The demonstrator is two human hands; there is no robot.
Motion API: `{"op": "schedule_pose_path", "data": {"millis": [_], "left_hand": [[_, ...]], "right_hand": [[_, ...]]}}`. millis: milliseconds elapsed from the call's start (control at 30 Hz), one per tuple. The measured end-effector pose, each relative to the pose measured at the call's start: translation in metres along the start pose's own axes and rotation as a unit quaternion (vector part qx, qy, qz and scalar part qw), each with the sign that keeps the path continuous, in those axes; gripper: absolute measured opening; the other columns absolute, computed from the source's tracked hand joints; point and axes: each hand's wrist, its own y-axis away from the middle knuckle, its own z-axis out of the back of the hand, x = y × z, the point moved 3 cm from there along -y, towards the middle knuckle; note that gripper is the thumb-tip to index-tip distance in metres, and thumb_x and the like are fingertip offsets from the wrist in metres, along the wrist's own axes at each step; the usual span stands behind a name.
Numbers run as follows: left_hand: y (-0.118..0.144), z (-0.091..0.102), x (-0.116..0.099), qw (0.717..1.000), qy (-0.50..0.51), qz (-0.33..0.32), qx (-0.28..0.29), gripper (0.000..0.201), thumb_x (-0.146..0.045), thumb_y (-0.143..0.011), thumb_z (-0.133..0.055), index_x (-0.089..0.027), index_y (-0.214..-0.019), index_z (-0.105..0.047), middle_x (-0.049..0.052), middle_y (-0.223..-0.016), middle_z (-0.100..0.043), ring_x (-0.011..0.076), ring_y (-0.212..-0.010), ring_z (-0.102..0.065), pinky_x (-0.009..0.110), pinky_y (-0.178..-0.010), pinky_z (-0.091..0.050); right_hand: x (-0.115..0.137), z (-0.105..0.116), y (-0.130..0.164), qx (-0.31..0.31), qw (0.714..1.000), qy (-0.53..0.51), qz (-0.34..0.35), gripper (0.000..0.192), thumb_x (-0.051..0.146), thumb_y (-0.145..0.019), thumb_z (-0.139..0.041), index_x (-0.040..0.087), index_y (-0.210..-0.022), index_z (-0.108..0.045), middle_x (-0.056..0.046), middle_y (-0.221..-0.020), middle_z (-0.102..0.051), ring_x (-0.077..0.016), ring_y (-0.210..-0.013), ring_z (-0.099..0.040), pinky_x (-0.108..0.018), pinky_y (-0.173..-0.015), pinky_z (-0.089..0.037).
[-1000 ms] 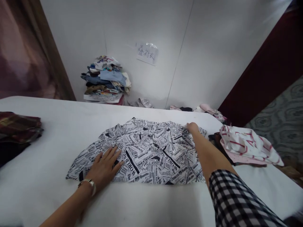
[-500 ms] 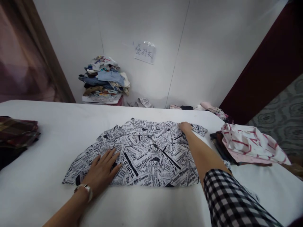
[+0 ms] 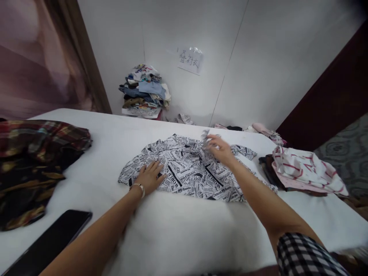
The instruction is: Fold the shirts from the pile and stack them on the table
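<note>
plaid cloth (image 3: 34, 153) heaped at far left of the white table (image 3: 186, 226), black phone (image 3: 48, 241) near the front edge. my left hand (image 3: 149, 177) lies flat, fingers spread, pressing the near left edge of the newsprint shirt (image 3: 189, 172). shirt lies mid-table, long axis left to right, collar end toward the wall. my right hand (image 3: 220, 150) pinches a raised fold near the collar. striped pink cloth (image 3: 304, 170) lies at right.
</note>
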Motion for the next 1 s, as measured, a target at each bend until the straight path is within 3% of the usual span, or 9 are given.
{"op": "schedule_pose_path", "data": {"millis": [67, 133, 233, 367, 500, 667, 800, 900, 1000], "left_hand": [[0.0, -0.001, 0.001, 1.0, 0.013, -0.003, -0.004, 0.061, -0.052, -0.089, -0.033, -0.02, -0.141, -0.041, 0.009, -0.154, -0.029, 0.0263, -0.143, -0.02, 0.051, -0.114, -0.014], [-0.001, -0.001, 0.004, 0.999, 0.035, -0.001, -0.01, 0.059, -0.051, -0.09, -0.031, -0.021, -0.141, -0.042, 0.008, -0.153, -0.03, 0.0254, -0.143, -0.02, 0.049, -0.114, -0.014], [0.001, 0.011, 0.005, 0.997, 0.066, 0.013, -0.033, 0.054, -0.048, -0.091, -0.031, -0.024, -0.135, -0.048, 0.006, -0.151, -0.036, 0.0242, -0.141, -0.025, 0.046, -0.114, -0.018], [0.005, 0.043, -0.021, 0.993, 0.081, 0.004, -0.086, 0.047, -0.048, -0.09, -0.036, -0.022, -0.12, -0.062, 0.009, -0.131, -0.059, 0.0268, -0.126, -0.046, 0.045, -0.107, -0.029], [0.004, 0.051, -0.082, 0.992, 0.097, -0.061, -0.047, 0.054, -0.058, -0.086, -0.04, -0.02, -0.118, -0.062, 0.011, -0.122, -0.063, 0.0288, -0.116, -0.052, 0.046, -0.1, -0.036], [-0.007, 0.023, -0.13, 0.99, 0.129, -0.049, -0.027, 0.038, -0.046, -0.072, -0.065, -0.015, -0.094, -0.068, 0.017, -0.11, -0.065, 0.0323, -0.109, -0.055, 0.043, -0.093, -0.039], [-0.022, 0.021, -0.12, 0.981, 0.19, 0.002, -0.047, 0.025, -0.037, -0.082, -0.053, -0.017, -0.075, -0.066, 0.012, -0.088, -0.068, 0.0242, -0.087, -0.061, 0.035, -0.075, -0.045], [-0.032, 0.045, -0.098, 0.961, 0.262, 0.047, -0.078, 0.035, -0.044, -0.087, -0.042, -0.018, -0.081, -0.064, 0.005, -0.071, -0.065, 0.0182, -0.066, -0.059, 0.03, -0.058, -0.044], [-0.034, 0.074, -0.068, 0.92, 0.355, 0.087, -0.14, 0.038, -0.048, -0.087, -0.039, -0.017, -0.09, -0.061, 0.003, -0.072, -0.064, 0.0164, -0.066, -0.059, 0.027, -0.056, -0.045]], "right_hand": [[0.03, -0.041, 0.038, 0.189, 0.979, 0.031, 0.069, 0.024, 0.042, -0.082, -0.064, 0.034, -0.104, -0.068, 0.003, -0.137, -0.052, -0.0202, -0.13, -0.042, -0.042, -0.108, -0.036], [0.039, -0.064, 0.071, 0.248, 0.964, 0.031, 0.091, 0.027, 0.039, -0.083, -0.063, 0.034, -0.109, -0.067, 0.001, -0.137, -0.053, -0.0212, -0.131, -0.042, -0.044, -0.11, -0.034], [0.018, -0.063, 0.1, 0.153, 0.988, 0.013, 0.018, 0.025, 0.035, -0.088, -0.053, 0.029, -0.105, -0.069, -0.004, -0.123, -0.064, -0.0207, -0.116, -0.056, -0.043, -0.1, -0.044], [-0.024, -0.031, 0.114, 0.054, 0.99, 0.117, -0.059, 0.025, 0.027, -0.086, -0.049, 0.023, -0.097, -0.072, -0.007, -0.106, -0.07, -0.021, -0.101, -0.063, -0.041, -0.092, -0.049], [-0.045, -0.002, 0.117, 0.064, 0.94, 0.33, -0.063, 0.036, 0.013, -0.08, -0.047, 0.018, -0.11, -0.067, -0.01, -0.123, -0.062, -0.0244, -0.121, -0.05, -0.046, -0.105, -0.036], [-0.063, 0.022, 0.126, 0.107, 0.859, 0.474, -0.158, 0.062, 0.007, -0.074, -0.049, 0.019, -0.134, -0.049, -0.011, -0.144, -0.044, -0.0291, -0.135, -0.034, -0.05, -0.108, -0.026], [-0.068, 0.037, 0.129, 0.106, 0.846, 0.492, -0.177, 0.056, 0.009, -0.08, -0.044, 0.02, -0.134, -0.05, -0.012, -0.13, -0.058, -0.0269, -0.121, -0.049, -0.044, -0.101, -0.034], [-0.068, 0.049, 0.13, 0.079, 0.84, 0.505, -0.183, 0.046, 0.011, -0.083, -0.042, 0.02, -0.125, -0.059, -0.012, -0.109, -0.067, -0.0259, -0.105, -0.057, -0.039, -0.094, -0.038], [-0.065, 0.055, 0.137, 0.055, 0.856, 0.496, -0.131, 0.039, 0.013, -0.085, -0.041, 0.019, -0.115, -0.065, -0.012, -0.101, -0.067, -0.0251, -0.1, -0.057, -0.035, -0.09, -0.04]]}}
